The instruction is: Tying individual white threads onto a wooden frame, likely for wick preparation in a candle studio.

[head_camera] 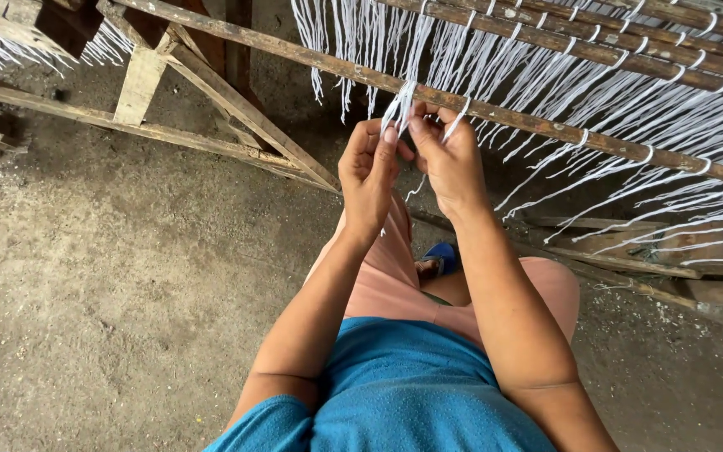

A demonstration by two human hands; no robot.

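My left hand (368, 172) and my right hand (449, 155) meet at a long wooden bar (546, 125) that runs across the frame. Both pinch a small bundle of white threads (401, 102) looped over that bar, thumbs and fingertips close together. Many more white threads (629, 109) hang in loops from this bar and from the bars behind it, to the right of my hands. My forearms reach up from a blue shirt and pink shorts below.
A wooden frame with slanted braces (236, 109) stands on the left and behind. More white threads (10, 46) hang at the far left top. Rough concrete floor (127, 293) lies below. Wooden planks (679, 268) lie at the right.
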